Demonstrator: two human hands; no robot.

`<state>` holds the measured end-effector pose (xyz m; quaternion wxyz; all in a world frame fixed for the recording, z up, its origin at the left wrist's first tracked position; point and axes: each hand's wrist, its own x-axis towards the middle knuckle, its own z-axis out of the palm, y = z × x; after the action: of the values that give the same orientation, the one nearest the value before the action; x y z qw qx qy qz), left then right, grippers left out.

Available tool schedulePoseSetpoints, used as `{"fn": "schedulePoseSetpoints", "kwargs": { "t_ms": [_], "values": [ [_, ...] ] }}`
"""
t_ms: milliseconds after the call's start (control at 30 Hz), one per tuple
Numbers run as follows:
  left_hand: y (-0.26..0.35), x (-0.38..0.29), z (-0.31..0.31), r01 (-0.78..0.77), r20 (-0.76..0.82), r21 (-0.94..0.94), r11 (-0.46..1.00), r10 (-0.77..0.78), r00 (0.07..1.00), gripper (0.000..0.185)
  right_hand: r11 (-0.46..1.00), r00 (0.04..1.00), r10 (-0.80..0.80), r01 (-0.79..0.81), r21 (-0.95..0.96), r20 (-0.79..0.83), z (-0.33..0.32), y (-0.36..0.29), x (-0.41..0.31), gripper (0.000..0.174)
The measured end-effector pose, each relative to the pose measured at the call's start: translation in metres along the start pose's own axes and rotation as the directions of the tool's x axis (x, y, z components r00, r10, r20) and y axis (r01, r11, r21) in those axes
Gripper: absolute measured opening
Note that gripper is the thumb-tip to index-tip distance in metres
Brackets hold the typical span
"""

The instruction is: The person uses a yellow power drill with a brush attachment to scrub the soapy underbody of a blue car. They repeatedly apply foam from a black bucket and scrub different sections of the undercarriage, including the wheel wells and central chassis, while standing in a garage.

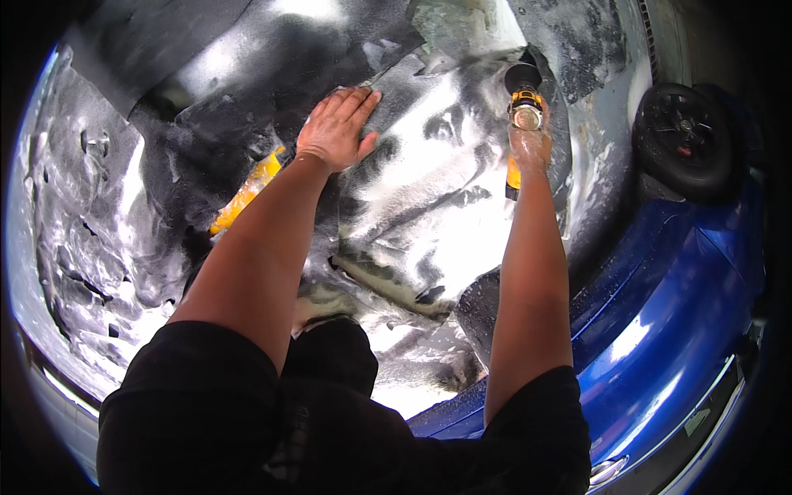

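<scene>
My right hand [531,148] grips a yellow and black cordless drill [526,100] that carries a dark round attachment [523,75] at its front. The attachment is over a dark automotive carpet or floor mat [408,179], smeared with white foam. My left hand [339,127] lies flat on this wet material, palm down, holding nothing. Beside my left forearm is a yellow thing [250,193] flecked with foam, partly covered by the arm; whether it is a cloth or a tool I cannot tell.
A blue car body [643,334] runs along the right, with a black spoked wheel [684,142] at its upper end. More foamy, crumpled carpet [93,235] spreads to the left. Another dark piece [572,43] lies at the upper right on the wet floor [594,161].
</scene>
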<state>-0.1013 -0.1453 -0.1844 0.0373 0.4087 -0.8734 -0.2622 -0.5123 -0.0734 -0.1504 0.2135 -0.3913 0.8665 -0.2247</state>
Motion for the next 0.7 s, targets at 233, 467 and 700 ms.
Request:
{"fn": "schedulePoseSetpoints", "kwargs": {
  "t_ms": [233, 467, 700],
  "values": [
    [-0.003, -0.001, 0.003, -0.018, -0.006, 0.008, 1.000, 0.018, 1.000, 0.069, 0.953, 0.992, -0.124, 0.114, 0.280, 0.016, 0.003, -0.009, 0.005, 0.085],
    [-0.001, 0.000, 0.002, -0.016, -0.009, 0.020, 1.000, 0.017, 1.000, 0.070, 0.949, 0.977, -0.205, 0.183, 0.257, 0.062, 0.006, -0.036, 0.034, 0.073],
    [-0.002, 0.000, 0.002, -0.031, -0.037, 0.020, 0.999, 0.032, 0.999, 0.071, 0.995, 0.979, 0.093, -0.100, 0.028, 0.179, -0.020, -0.035, 0.038, 0.052]
  ]
}}
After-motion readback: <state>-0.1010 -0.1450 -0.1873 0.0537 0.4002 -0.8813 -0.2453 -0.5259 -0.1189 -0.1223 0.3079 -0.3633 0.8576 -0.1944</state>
